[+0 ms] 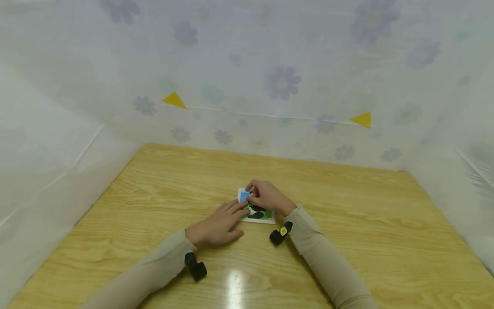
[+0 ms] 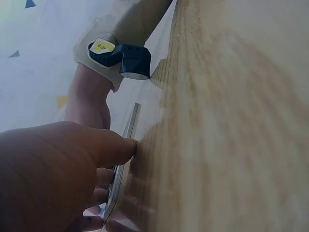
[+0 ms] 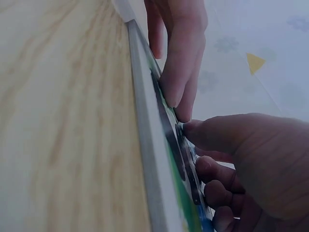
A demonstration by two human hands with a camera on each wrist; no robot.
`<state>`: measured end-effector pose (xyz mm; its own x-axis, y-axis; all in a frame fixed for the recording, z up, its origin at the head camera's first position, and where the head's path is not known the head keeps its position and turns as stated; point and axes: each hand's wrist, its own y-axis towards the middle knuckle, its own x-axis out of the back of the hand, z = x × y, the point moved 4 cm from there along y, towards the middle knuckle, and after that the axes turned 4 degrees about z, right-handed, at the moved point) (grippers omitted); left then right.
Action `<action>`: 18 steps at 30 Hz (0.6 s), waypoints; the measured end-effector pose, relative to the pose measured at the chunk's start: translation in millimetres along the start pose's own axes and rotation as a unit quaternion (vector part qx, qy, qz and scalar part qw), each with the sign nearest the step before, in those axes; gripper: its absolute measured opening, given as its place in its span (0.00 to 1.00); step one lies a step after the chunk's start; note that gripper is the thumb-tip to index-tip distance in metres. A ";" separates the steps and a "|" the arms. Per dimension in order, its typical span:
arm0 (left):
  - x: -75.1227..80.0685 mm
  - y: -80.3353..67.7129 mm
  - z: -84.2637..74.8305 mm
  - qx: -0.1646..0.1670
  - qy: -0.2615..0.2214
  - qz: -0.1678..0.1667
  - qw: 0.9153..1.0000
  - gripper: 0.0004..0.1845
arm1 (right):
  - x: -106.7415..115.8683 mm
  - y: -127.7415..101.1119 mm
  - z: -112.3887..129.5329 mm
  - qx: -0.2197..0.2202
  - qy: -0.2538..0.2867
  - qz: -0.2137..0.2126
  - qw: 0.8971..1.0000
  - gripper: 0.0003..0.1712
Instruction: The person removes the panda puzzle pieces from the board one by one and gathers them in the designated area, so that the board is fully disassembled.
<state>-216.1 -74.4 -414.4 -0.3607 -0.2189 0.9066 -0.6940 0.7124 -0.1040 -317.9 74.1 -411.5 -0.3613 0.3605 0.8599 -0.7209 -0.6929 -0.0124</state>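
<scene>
Both hands work on one small puzzle board [image 1: 257, 211] at mid-table. Head view: left hand [image 1: 218, 225] lies nearly flat, fingers extended, their tips resting on the board's near-left edge. Right hand [image 1: 267, 196] is curled over the board's far part, fingertips bent down onto its blue corner; whether it pinches a loose piece cannot be told from here. Board shows a white border, blue patch at the far-left corner, green field with black oval shapes. Its long axis runs from the far-left corner toward the near-right one, slightly skewed to the table edge. Wooden table [image 1: 347, 240] has wide bare surface on all sides of the board; white flowered sheeting [image 1: 281, 81] walls in the left, far and right edges. Two yellow triangles [image 1: 173, 100] sit on the far sheet. A black wrist unit [image 1: 280, 234] with a yellow label sits on the right sleeve; the label's writing is unreadable.

Left wrist view: thumb [image 2: 113, 147] presses the board's edge [image 2: 130, 123]; board seen edge-on, flat on the wood. The yellow label [image 2: 102, 47] carries marks too small to read.

Right wrist view: right fingertips [image 3: 190, 129] curl onto the board's printed face [image 3: 169, 140]; straight left fingers [image 3: 181, 63] press it further along.
</scene>
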 end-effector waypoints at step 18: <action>-0.3 -2.0 0.2 -0.013 -0.001 -0.008 1.000 0.31 | 2.7 -1.2 9.5 -0.022 -0.039 -0.008 0.999 0.13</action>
<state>-214.7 -75.9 -414.6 -0.3505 -0.2311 0.9076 -0.6833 0.7258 -0.0791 -312.5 70.0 -404.3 -0.3033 0.3211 0.8972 -0.7521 -0.6588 -0.0185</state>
